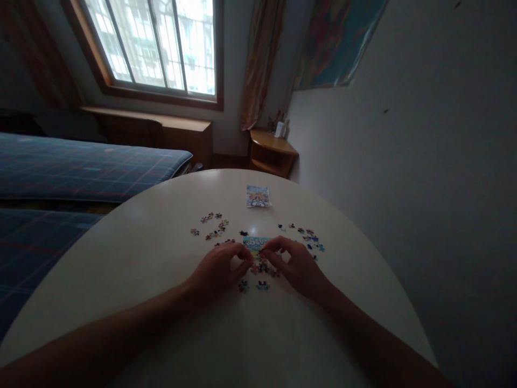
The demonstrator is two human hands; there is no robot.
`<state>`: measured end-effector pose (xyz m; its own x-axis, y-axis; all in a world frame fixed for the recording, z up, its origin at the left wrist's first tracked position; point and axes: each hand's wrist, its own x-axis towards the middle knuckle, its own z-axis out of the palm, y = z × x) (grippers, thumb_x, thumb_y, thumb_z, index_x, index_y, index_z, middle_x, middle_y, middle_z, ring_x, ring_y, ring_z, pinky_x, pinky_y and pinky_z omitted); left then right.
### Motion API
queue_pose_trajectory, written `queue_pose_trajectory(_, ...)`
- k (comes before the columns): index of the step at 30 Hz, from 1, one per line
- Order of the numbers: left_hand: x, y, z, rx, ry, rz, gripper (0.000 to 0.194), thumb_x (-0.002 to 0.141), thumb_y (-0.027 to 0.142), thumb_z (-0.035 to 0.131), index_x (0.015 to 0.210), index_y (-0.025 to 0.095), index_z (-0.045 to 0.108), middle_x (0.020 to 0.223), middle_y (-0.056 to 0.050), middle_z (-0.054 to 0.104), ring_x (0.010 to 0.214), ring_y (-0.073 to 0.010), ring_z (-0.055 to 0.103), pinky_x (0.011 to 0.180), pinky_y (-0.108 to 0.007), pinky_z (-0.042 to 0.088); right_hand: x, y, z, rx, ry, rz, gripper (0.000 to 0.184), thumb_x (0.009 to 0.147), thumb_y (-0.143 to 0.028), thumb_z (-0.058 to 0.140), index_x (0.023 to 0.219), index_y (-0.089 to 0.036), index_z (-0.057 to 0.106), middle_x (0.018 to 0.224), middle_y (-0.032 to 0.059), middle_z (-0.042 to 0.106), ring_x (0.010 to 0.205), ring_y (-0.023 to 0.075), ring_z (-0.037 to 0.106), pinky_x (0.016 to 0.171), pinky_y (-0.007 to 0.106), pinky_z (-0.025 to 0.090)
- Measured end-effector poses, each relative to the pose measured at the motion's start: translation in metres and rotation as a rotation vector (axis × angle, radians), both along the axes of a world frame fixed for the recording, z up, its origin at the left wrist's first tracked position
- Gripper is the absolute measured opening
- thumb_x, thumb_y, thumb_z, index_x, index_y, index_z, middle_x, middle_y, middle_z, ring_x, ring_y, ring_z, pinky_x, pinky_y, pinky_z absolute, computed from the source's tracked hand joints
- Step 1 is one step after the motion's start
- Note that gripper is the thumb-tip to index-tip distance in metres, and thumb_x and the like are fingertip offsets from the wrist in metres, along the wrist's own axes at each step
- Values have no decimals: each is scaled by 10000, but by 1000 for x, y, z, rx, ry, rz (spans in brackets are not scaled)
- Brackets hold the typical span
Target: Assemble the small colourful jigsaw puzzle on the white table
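Closely pinched, the left hand [220, 264] hides any contents; the right hand [297, 264] pinches a dark piece [262, 251] — at the puzzle [254, 242].

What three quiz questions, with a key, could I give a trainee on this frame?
1. True or false: the small, colourful printed sheet lies beyond the bare left hand and bare right hand.
2. Which describes the far edge of the smooth white table: A) straight, B) curved, C) zigzag?
3. Fill in: loose, multicoloured jigsaw pieces lie left and ____ of the blue-topped rectangular jigsaw section.

Key: 1. True; 2. B; 3. right
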<state>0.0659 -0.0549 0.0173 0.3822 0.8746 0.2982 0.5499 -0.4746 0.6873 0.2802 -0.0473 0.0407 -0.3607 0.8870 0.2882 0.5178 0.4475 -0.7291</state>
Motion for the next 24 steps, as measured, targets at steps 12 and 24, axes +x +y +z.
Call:
queue_pose_trajectory(12,-5,3,-4,243,228,-212,141,960,244,504,889,208,621,1052,-65,698,964,-190,638,855,-361,537,14,15,-13,39,-178,36,108,887,-234,647,946,-216,735,858,23,753,792,160,688,791,298,497)
queue_pose_trajectory(24,-6,0,-2,255,231,-278,187,958,235,514,1090,230,645,1165,-62,678,1070,-213,632,918,-391,531,17,10,-4,82,-293,275,90,888,-217,669,928,-266,733,899,-17,765,894,170,678,938,384,359)
